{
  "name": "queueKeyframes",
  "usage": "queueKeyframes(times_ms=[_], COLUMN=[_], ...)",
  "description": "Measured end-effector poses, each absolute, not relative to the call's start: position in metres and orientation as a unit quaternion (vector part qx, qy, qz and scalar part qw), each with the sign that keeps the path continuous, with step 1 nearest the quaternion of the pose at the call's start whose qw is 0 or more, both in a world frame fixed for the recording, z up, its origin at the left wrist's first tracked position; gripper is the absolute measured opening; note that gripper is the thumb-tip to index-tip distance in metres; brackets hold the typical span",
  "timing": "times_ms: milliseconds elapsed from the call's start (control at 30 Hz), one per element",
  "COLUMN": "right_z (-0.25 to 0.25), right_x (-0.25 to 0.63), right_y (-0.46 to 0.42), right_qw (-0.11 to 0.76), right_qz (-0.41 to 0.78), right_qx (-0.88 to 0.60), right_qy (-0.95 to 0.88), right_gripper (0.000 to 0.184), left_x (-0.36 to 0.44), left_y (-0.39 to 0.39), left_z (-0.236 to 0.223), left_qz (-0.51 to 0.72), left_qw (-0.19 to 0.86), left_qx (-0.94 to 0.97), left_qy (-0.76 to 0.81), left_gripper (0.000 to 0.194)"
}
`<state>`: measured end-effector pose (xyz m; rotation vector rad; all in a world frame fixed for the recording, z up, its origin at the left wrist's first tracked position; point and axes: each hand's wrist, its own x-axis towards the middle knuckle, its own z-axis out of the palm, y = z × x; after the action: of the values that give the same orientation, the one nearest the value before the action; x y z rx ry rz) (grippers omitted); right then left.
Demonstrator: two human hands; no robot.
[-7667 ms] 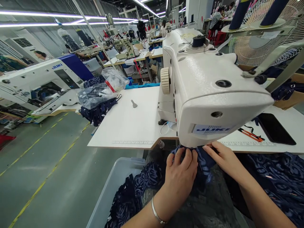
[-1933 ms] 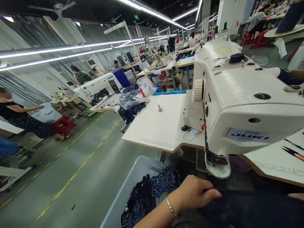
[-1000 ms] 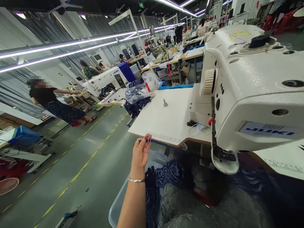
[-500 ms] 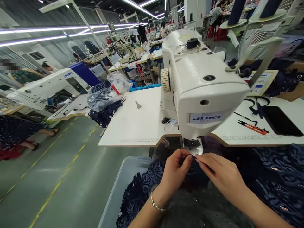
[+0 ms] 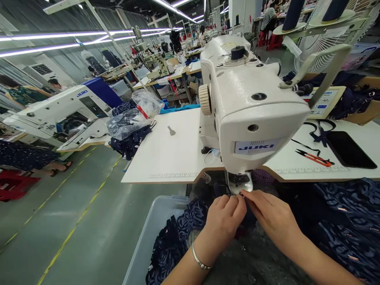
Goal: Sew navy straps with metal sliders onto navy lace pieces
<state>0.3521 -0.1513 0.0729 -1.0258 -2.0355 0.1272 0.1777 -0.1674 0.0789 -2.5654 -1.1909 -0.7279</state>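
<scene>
With left hand [image 5: 225, 217] and right hand [image 5: 274, 215] nearly closed, side by side, pinching a tiny bit [image 5: 243, 195], mostly hidden, just by the machine [image 5: 255, 122]. Seems not yet under it. Farther left, bin [image 5: 145, 237] of dark cloth [image 5: 192, 213]: done or waiting, hard to say.

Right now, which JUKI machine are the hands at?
The nearer machine, with the left hand and right hand at its front end. The other machine, at the picture's left, has a big blue section.
</scene>
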Motion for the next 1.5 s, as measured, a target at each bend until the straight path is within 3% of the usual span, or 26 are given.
queueKeyframes(times_ms=[100, 267, 500, 700, 800, 900, 1133, 1333, 1500], right_z=[0.074, 0.079, 0.073, 0.076, 0.078, 0.078, 0.076, 0.076, 0.076], right_x=[0.351, 0.357, 0.352, 0.361, 0.368, 0.37, 0.364, 0.377, 0.381], right_y=[-0.154, -0.153, -0.157, -0.157, -0.155, -0.154, -0.15, -0.149, -0.157], right_qw=[0.419, 0.397, 0.404, 0.333, 0.287, 0.295, 0.422, 0.347, 0.257], right_qz=[0.08, 0.164, 0.086, 0.291, 0.345, 0.324, 0.261, 0.303, 0.217], right_qx=[-0.411, -0.425, -0.46, -0.472, -0.471, -0.47, -0.566, -0.494, -0.395], right_qy=[-0.805, -0.797, -0.786, -0.762, -0.759, -0.766, -0.659, -0.737, -0.855], right_gripper=[0.022, 0.022, 0.017, 0.032, 0.028, 0.019, 0.011, 0.018, 0.015], left_x=[0.18, 0.184, 0.185, 0.188, 0.189, 0.19, 0.197, 0.189, 0.184], left_y=[-0.168, -0.166, -0.168, -0.172, -0.17, -0.169, -0.17, -0.167, -0.166], left_z=[0.077, 0.077, 0.075, 0.08, 0.083, 0.083, 0.078, 0.082, 0.09], left_qz=[-0.294, -0.383, -0.297, -0.303, -0.305, -0.31, -0.305, -0.27, -0.171], left_qw=[0.085, -0.047, 0.055, 0.041, 0.011, -0.024, -0.005, -0.029, -0.112], left_qx=[-0.855, -0.812, -0.852, -0.827, -0.827, -0.819, -0.829, -0.839, -0.847], left_qy=[-0.419, -0.439, -0.428, -0.472, -0.471, -0.482, -0.468, -0.472, -0.49], left_gripper=[0.026, 0.021, 0.026, 0.017, 0.015, 0.015, 0.015, 0.013, 0.01])
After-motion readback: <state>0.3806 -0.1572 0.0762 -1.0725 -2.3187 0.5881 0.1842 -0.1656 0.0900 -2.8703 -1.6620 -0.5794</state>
